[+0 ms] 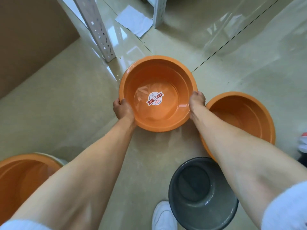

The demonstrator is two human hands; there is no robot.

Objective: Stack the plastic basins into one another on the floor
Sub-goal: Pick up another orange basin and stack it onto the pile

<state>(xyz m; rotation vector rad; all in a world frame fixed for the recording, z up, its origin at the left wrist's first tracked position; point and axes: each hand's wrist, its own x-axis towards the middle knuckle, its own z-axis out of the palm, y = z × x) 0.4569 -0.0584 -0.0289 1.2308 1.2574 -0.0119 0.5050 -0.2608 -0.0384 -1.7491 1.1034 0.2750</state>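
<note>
Round orange plastic basin with a sticker inside [158, 92], at the centre of the frame, gripped by two hands.

The left hand [123, 110] and right hand [196, 101] clasp opposite rims. A second orange basin [245, 113] sits right, a third [21, 176] lower left, a round dark grey basin [199, 193] bottom centre.

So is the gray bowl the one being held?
No, both hands, left hand and right hand, grip the orange basin with the sticker; the gray basin sits untouched.
</note>
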